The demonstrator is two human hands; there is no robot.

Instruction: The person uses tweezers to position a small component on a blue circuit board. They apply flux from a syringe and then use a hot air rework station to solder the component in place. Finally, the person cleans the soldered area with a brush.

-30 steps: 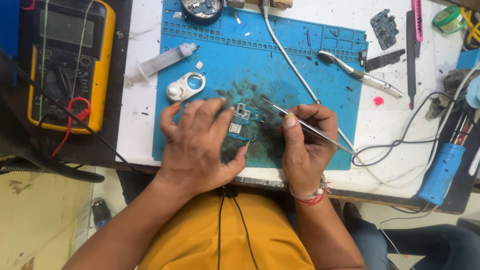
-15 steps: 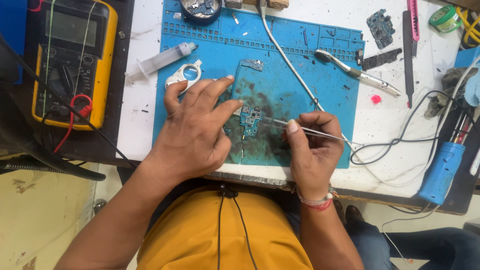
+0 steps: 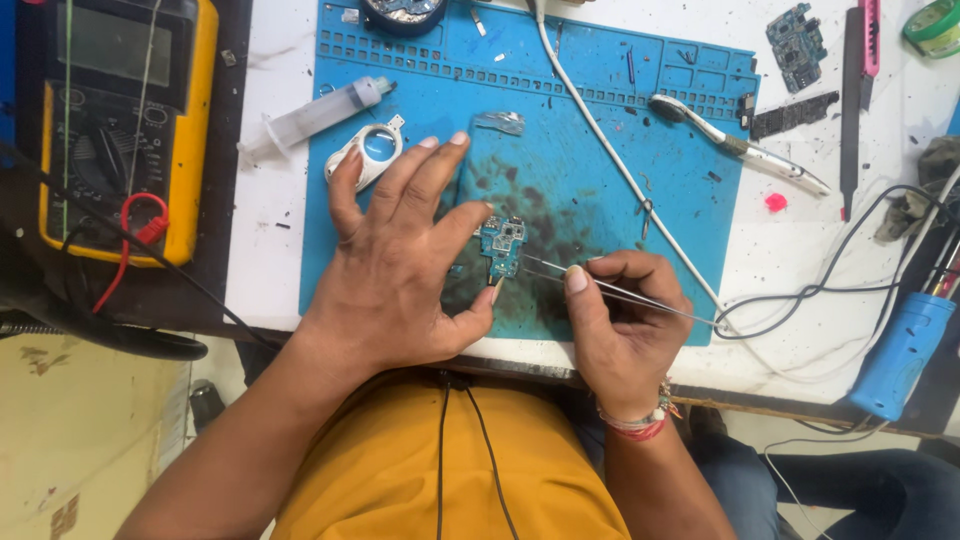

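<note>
Nearest the body, the right hand [image 3: 620, 330] is seen low on the blue mat [image 3: 600, 140], its grip pinched narrow around a pair of fine tweezers [image 3: 610, 290]. The tweezers' long axis runs nearly level, tilted slightly upward toward the left, and the tips are aimed at the right edge of the small circuit board [image 3: 502, 243]. The tips appear to reach that edge, though actual contact cannot be made out for certain.

The board lies just left of and slightly beyond the right hand's grip, on the dark stained patch of the mat. Its own long axis is set roughly away from the body, so it is met almost crosswise by the tweezers. The left hand [image 3: 400, 270] is the nearer of the two to the board: it is spread flat and wide, nothing is enclosed by it, and the board is steadied from the left by the thumb and forefinger, which rest at its lower and upper edges.

Farther out, a white ring-shaped frame [image 3: 368, 152] lies just beyond the left fingertips, with a syringe [image 3: 315, 115] beside it. A white cable [image 3: 600, 150] is laid diagonally across the mat. A yellow multimeter [image 3: 125, 130] stands well apart at the far left of the surface [image 3: 830, 240].
</note>
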